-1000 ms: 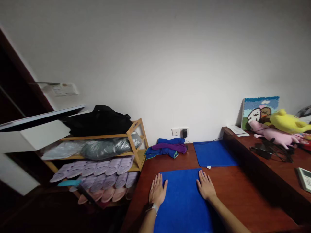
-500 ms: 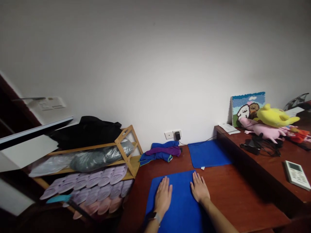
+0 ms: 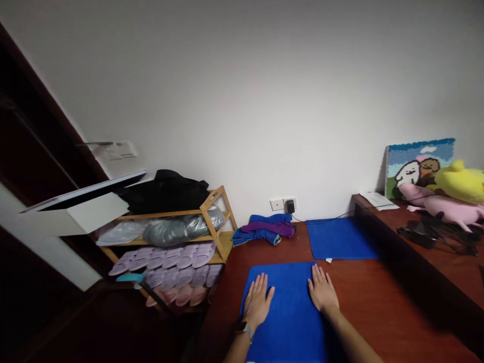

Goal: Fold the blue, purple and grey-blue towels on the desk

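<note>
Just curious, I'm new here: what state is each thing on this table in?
Near blue cloth: spread flat.
Left hand: open, flat on near blue cloth.
Right hand: open, flat on near blue cloth.
Far blue cloth: flat, untouched.
Cloth pile: crumpled by the wall.
Charger: plugged in.

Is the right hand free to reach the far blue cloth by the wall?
Probably yes. The right hand lies flat and empty on the near blue cloth, and only open tabletop lies between it and the far blue cloth.

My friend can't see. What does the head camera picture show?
The left hand and right hand lie flat on a blue towel on a wooden table. Behind it lie a second towel and piled cloths.
</note>
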Demonstrator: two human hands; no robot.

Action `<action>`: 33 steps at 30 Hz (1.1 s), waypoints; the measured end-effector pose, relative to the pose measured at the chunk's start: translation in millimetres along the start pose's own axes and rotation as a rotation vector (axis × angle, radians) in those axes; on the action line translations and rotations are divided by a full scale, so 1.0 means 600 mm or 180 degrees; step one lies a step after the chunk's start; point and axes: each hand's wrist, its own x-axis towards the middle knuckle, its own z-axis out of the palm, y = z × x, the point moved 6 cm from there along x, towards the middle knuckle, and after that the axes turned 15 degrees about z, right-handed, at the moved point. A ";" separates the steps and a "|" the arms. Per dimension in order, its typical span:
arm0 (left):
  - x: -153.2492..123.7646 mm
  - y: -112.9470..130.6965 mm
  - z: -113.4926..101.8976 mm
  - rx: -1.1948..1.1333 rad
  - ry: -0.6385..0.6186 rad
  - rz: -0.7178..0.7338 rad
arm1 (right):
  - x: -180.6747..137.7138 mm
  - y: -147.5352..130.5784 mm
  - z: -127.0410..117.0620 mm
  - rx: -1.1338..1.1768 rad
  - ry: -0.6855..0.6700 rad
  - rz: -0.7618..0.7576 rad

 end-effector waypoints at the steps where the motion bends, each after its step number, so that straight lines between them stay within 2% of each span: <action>1: -0.013 -0.026 -0.003 0.0029 0.0024 -0.0106 | 0.000 0.000 0.001 -0.0009 -0.0005 0.0005; 3: -0.034 -0.063 -0.003 0.0068 0.0100 -0.0233 | -0.001 0.001 0.002 -0.0035 -0.0027 0.0014; 6: -0.050 -0.084 0.003 0.0088 0.0233 -0.0280 | -0.003 -0.002 -0.003 -0.0140 -0.0046 0.0048; 13: -0.050 -0.085 0.008 0.0056 0.0331 -0.0256 | -0.030 -0.007 -0.022 -0.0203 -0.0081 0.0133; 17: -0.044 -0.080 0.004 0.0038 0.0337 -0.0234 | -0.073 0.009 -0.012 -0.0090 0.0065 0.0058; 21: -0.044 -0.080 0.002 0.0028 0.0212 -0.0213 | -0.105 0.023 0.001 -0.0100 -0.0007 -0.0013; 24: -0.067 -0.120 0.001 0.0160 0.0101 -0.0285 | -0.109 0.024 0.001 -0.0077 -0.0058 0.0001; 27: -0.115 -0.193 -0.011 0.0491 0.0118 -0.0677 | -0.106 0.022 -0.001 -0.0094 -0.0047 0.0003; 29: -0.143 -0.222 -0.026 0.0648 0.0212 -0.0947 | -0.104 0.022 0.002 -0.0128 -0.0032 0.0003; 31: -0.151 -0.206 -0.042 0.0676 0.0383 -0.0976 | -0.103 0.024 0.006 -0.0163 -0.0030 -0.0001; 33: -0.133 -0.133 -0.053 0.0571 0.0578 -0.0646 | -0.103 0.026 0.009 -0.0193 -0.0024 -0.0002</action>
